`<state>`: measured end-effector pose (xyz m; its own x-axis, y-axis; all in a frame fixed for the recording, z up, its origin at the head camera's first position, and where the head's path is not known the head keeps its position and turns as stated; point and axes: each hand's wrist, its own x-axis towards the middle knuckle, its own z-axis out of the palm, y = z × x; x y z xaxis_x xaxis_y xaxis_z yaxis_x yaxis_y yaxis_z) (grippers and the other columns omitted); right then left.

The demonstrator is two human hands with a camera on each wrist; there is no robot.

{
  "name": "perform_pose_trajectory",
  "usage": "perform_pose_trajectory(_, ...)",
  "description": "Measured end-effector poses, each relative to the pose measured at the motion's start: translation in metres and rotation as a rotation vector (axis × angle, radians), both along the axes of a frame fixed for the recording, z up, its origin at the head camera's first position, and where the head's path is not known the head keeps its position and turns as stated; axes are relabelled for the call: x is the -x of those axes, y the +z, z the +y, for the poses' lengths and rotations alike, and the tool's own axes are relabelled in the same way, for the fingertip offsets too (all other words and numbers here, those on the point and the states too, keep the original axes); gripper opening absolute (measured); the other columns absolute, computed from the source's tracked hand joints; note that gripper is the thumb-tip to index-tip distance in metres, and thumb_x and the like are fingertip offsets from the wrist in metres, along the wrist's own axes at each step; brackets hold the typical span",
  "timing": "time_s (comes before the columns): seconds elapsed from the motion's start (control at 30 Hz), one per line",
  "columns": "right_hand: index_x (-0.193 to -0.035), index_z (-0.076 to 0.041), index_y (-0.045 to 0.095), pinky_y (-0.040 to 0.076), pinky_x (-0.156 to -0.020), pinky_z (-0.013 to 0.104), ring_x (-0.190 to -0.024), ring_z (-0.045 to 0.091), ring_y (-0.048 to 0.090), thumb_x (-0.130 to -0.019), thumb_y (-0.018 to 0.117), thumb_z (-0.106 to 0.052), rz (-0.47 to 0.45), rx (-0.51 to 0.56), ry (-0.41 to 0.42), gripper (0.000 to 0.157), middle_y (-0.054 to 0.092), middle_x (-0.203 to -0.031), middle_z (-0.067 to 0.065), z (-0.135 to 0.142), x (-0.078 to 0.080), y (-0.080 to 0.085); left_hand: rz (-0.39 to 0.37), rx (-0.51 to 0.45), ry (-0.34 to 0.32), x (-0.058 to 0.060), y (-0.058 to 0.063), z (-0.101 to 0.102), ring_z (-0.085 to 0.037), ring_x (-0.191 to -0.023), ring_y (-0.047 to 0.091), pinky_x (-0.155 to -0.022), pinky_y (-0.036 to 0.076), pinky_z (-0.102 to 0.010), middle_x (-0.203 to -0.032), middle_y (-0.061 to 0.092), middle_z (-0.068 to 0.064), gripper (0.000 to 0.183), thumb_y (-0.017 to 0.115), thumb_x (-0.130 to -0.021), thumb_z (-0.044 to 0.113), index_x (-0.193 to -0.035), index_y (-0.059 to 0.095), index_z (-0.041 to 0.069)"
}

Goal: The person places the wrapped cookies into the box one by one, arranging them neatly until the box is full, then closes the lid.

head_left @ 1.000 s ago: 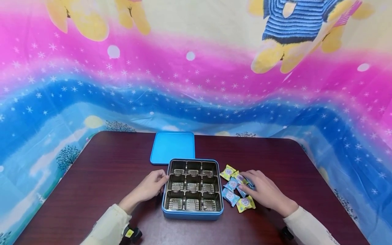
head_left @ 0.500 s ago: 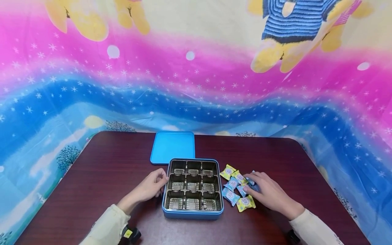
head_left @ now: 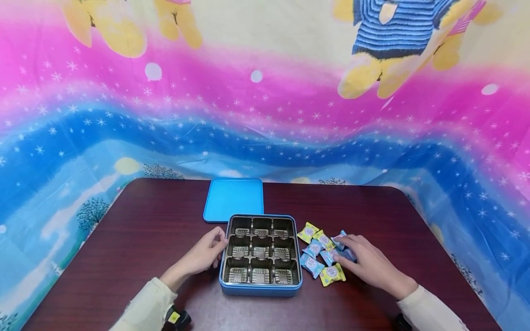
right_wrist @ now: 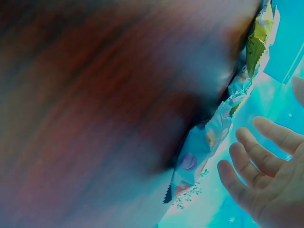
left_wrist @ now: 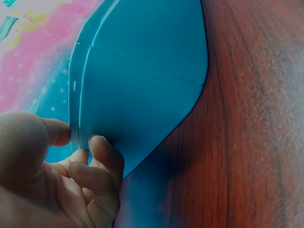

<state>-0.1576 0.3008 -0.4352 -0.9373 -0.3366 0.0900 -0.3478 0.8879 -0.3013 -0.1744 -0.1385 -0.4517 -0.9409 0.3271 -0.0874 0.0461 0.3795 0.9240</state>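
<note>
Cream sleeves [head_left: 142, 305] enter at the near edge, above a dark-red table [head_left: 157, 216]. Beyond them, the blue box [head_left: 262, 291] stands flat, its black insert [head_left: 262, 259] divided into nine compartments; no sweet shows in any of them. At its left side is the left hand [head_left: 202, 252]: the thumb lies at the rim and the fingers curl against the outer wall, a light pinch that appears to steady the box.

Just beside the box's right side, the sweets [head_left: 332, 275], wrapped in yellow or blue, lie in a loose cluster on the table. The right hand [head_left: 368, 262] hangs over the outer blue ones, its fingers apart and slightly bent, with nothing seen between them; whether the fingertips touch a wrapper cannot be told.

The step in hand is judged to be arranging or choosing sweets, with none yet boxed. The next move would call for right thumb and fingers to pinch one wrapper and lift it clear of the rim.

Farther back, the blue lid [head_left: 233, 200] lies behind the box, before a patterned backdrop [head_left: 232, 92].
</note>
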Motion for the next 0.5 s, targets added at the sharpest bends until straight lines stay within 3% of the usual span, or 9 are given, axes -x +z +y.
perform_pose_trajectory(0.23,-0.132,-0.016,0.065,0.056,-0.088,0.044,-0.116,0.024,0.061,-0.091,0.071,-0.048,-0.056,0.062,0.014,0.053,0.064,-0.132,0.006,0.007,-0.003,-0.005,0.0,-0.008,-0.008,0.0,-0.002,0.001,-0.015,-0.046,0.049,-0.041,0.037,-0.022,-0.063,0.048,-0.003,0.017,0.045,-0.107,0.014,-0.095,0.041,0.003)
perform_pose_trajectory(0.5,-0.125,-0.024,0.068,0.054,-0.08,0.034,-0.103,0.016,0.061,-0.089,0.075,-0.044,-0.09,0.156,0.109,0.042,0.066,-0.121,-0.005,0.014,-0.006,-0.007,0.025,0.017,-0.004,0.001,-0.002,0.001,-0.015,-0.045,0.048,-0.043,0.042,-0.026,-0.062,0.046,-0.002,0.016,0.045,-0.107,0.013,-0.094,0.042,0.003)
